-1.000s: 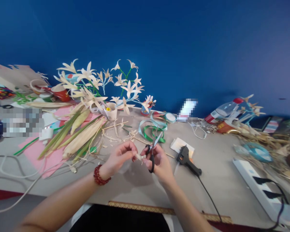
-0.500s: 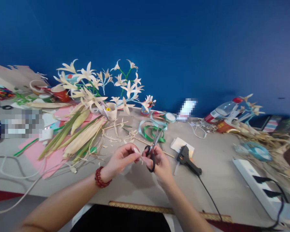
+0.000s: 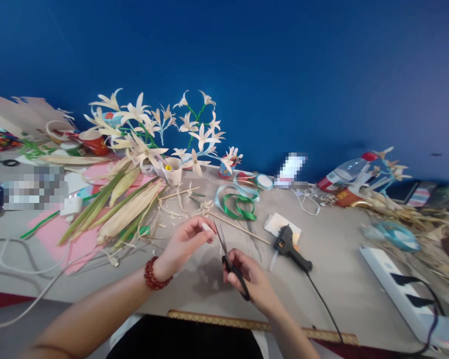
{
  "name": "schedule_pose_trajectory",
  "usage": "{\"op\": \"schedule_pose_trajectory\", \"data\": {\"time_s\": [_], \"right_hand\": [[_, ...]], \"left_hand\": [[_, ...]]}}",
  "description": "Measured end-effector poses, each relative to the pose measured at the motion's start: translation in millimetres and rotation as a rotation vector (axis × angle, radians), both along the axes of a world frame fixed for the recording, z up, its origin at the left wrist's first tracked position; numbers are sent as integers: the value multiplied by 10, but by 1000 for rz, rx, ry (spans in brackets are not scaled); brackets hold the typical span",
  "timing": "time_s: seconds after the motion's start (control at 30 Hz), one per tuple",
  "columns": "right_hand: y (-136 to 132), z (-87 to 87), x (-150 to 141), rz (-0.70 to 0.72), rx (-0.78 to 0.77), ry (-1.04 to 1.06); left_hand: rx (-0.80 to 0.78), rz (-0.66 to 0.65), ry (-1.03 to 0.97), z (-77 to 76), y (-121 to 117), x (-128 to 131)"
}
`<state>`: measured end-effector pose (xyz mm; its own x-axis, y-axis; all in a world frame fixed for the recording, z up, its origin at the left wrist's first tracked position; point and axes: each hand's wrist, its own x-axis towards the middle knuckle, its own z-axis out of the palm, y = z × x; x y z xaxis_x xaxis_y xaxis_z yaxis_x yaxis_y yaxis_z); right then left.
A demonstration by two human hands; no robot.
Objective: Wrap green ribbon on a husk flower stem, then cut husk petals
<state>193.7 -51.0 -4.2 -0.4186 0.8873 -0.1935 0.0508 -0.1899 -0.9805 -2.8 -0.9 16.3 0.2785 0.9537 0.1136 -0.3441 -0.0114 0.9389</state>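
Observation:
My left hand (image 3: 189, 243), with a red bead bracelet at the wrist, pinches a small pale piece of corn husk (image 3: 207, 228) between thumb and fingers. In my right hand (image 3: 249, 276) is a pair of black-handled scissors (image 3: 230, 264). Their blades point up and left, close to the fingertips of my left hand. Both hands are above the front middle of the table (image 3: 205, 294). Beyond them lie a thin stick (image 3: 243, 228) and loops of green ribbon (image 3: 239, 207). Fingers partly hide the husk piece.
Husk flowers (image 3: 200, 134) stand in cups at the back. Corn husks (image 3: 130, 214) lie on pink paper (image 3: 60, 244) at left. At right are a glue gun (image 3: 292, 249) with its cord, a power strip (image 3: 392, 289) and a plastic bottle (image 3: 342, 172).
The scissors have swung from upright between my hands to tilting left, their tips now near my left fingers. My right hand has moved slightly down and away from the left.

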Motion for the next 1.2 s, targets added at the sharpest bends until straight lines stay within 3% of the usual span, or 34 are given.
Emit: {"op": "schedule_pose_trajectory", "data": {"time_s": [1.2], "right_hand": [[1,-25,-84,-92,-96,-59]], "left_hand": [[-69,3,-44,-25,15,-27]]}}
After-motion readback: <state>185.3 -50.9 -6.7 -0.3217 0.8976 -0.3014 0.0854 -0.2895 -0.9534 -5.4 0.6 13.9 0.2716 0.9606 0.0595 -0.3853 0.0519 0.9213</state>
